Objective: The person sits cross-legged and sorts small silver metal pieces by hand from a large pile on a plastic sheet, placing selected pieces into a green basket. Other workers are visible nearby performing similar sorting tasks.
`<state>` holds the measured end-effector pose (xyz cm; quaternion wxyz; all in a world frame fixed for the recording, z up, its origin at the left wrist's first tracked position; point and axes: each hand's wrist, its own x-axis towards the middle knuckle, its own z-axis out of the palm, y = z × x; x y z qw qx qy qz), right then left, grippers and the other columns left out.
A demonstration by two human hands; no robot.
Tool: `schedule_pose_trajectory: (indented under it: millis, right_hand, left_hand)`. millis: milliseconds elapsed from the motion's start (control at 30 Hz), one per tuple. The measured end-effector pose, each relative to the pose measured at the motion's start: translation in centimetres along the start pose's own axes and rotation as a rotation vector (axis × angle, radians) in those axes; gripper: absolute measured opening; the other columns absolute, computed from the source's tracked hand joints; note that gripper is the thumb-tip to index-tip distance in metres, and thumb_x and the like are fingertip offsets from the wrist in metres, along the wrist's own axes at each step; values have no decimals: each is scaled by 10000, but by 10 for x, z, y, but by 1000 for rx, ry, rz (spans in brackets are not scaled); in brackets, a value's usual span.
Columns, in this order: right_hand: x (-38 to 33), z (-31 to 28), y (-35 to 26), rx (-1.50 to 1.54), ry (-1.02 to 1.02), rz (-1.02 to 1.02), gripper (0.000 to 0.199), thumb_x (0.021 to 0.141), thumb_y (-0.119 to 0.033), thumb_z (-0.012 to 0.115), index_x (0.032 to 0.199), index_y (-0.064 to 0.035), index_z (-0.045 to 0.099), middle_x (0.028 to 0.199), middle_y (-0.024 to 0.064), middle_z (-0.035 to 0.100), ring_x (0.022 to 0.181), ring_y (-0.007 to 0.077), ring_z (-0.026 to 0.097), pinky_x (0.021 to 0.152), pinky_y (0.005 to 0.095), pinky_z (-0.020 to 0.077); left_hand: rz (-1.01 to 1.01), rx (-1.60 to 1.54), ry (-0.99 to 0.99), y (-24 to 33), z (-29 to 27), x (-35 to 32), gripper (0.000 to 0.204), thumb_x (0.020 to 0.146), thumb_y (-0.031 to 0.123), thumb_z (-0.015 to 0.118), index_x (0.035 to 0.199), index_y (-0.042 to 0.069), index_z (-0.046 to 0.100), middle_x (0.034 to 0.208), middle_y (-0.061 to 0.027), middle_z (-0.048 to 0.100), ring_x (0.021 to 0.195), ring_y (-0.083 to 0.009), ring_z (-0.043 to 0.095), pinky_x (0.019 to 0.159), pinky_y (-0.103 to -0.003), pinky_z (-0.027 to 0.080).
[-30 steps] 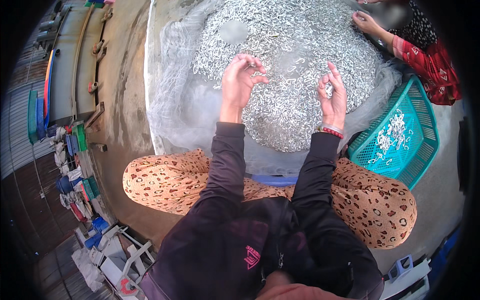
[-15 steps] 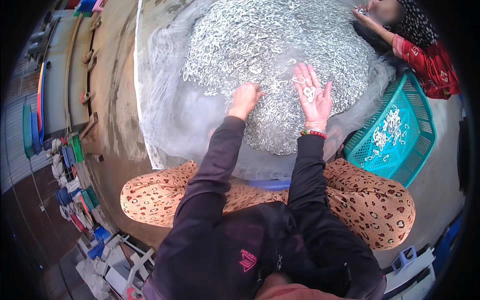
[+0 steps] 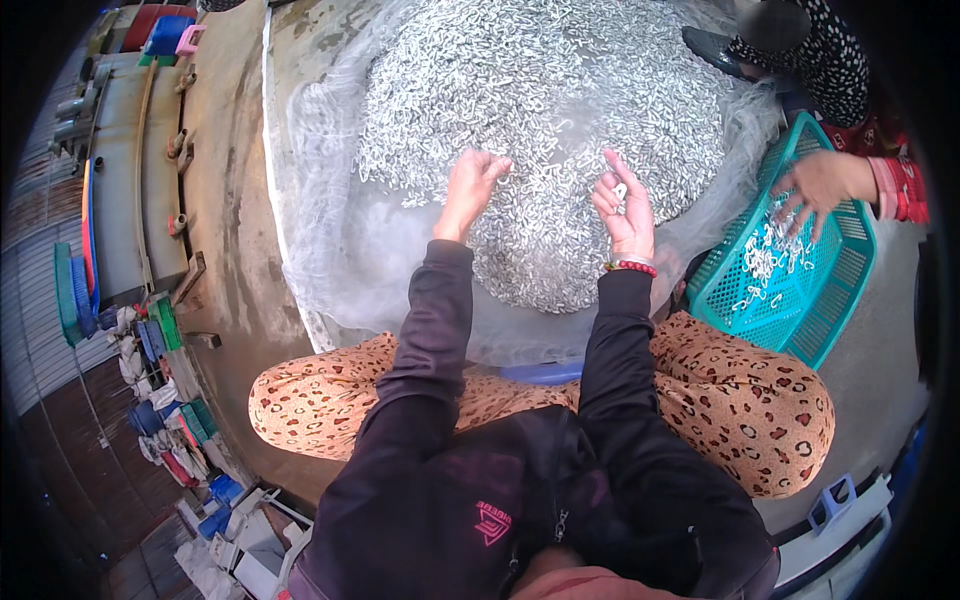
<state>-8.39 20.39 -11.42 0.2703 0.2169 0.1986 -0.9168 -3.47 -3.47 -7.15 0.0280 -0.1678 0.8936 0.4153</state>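
A wide heap of small, pale, curled pieces that look like little silvery fish [image 3: 530, 250] lies on a fine whitish net [image 3: 330, 190] in front of my crossed legs. My left hand [image 3: 472, 190] is over the near-left part of the heap, its thumb and fingertips pinched together; whatever sits between them is too small to make out. On the right, my right hand [image 3: 624, 208] is turned palm up with its fingers curled in, holding some white pieces in the palm. A red beaded bracelet circles that wrist.
A teal plastic basket [image 3: 850, 290] with a few white pieces stands to my right. Another person's hand [image 3: 825, 190], in a red sleeve, reaches over it. That person's dark shoe [image 3: 712, 50] rests at the heap's far right. Stacked crates and tubs [image 3: 155, 330] line the left side.
My right fingers have curled from a flat open palm around the white pieces. My left hand has shifted slightly left. The other person's hand has come down over the teal basket.
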Motion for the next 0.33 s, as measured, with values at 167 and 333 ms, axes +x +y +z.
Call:
schedule_pose_trajectory:
  millis: [167,333]
  right_hand:
    - [36,4,36,-1169,78,-282,251,777,-181,667,967,-17,657,740,118,610,628,209,585,554,327,453]
    - [57,26,71,-1957,248,-97,301,685,-205,720,920,-22,675,999,234,626,942,379,620,813,474,483]
  left_hand:
    - [-217,-841,-144,23,-18,-3,203,959,279,469,923,80,472,746,13,411,554,-30,293,443,-159,244]
    - [-79,-1340,-295,46,-43,-17,177,938,222,506,1033,74,489,767,-11,420,583,-45,334,419,-140,270]
